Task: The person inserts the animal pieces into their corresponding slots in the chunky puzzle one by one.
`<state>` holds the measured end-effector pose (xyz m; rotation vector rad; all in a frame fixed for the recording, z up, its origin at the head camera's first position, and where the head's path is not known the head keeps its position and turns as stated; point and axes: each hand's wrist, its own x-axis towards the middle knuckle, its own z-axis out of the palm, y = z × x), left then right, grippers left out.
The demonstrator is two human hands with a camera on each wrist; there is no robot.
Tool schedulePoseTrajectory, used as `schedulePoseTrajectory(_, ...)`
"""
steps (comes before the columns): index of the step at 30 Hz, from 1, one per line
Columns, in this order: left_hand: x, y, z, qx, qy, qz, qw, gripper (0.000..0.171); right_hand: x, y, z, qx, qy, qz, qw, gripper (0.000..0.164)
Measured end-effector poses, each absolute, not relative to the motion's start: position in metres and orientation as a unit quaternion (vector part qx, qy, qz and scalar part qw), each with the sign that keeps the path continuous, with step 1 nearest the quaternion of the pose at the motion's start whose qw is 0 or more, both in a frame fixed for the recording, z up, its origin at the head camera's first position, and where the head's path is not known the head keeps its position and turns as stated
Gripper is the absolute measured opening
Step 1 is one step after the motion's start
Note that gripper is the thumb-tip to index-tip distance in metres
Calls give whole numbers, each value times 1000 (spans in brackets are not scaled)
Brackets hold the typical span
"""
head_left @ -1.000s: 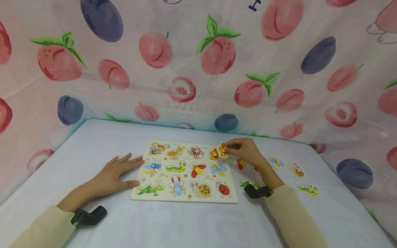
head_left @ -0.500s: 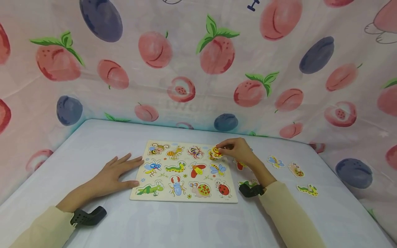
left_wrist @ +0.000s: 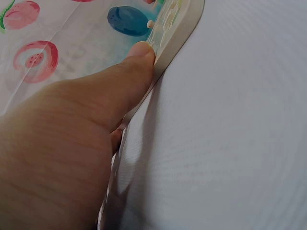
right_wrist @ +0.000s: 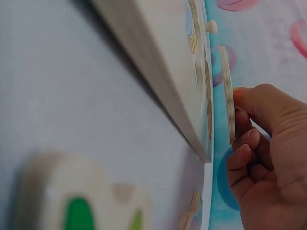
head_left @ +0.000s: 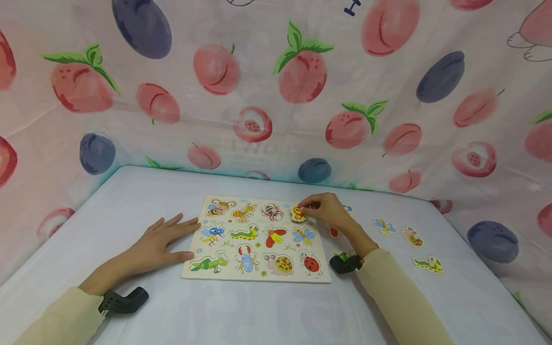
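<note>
A wooden insect puzzle board (head_left: 228,276) lies flat on the table. Between thumb and fingers, my right hand (head_left: 324,209) pinches a yellow-and-red butterfly puzzle piece (head_left: 297,214) over the butterfly picture at the board's far right corner. The right wrist view shows that piece (right_wrist: 227,96) edge-on, with a narrow gap between it and the board (right_wrist: 168,81). My left hand (head_left: 157,242) lies with fingers spread at the board's left edge, its thumb (left_wrist: 136,62) against the side. Bee (head_left: 219,207), ant (head_left: 244,212) and spider (head_left: 272,211) fill the far row.
Loose pieces lie right of the board: a blue-winged insect (head_left: 384,225), a snail (head_left: 413,236), a caterpillar (head_left: 428,265) and a green insect (head_left: 340,255). My right forearm partly covers others. A fruit-print cloth (head_left: 267,163) hangs behind the white table (head_left: 241,316).
My right hand has moved left with the butterfly piece, from beside the printed butterfly to right over it. The left hand has stayed in place.
</note>
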<state>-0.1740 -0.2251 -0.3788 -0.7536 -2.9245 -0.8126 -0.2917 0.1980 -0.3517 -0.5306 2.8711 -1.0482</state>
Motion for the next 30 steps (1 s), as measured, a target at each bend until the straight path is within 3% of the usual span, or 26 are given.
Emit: schedulePoseTrajectory(30, -176, -227, -380, -239, -936, -257, 5, 75, -300, 194, -363, -167, 933, -318, 28, 11)
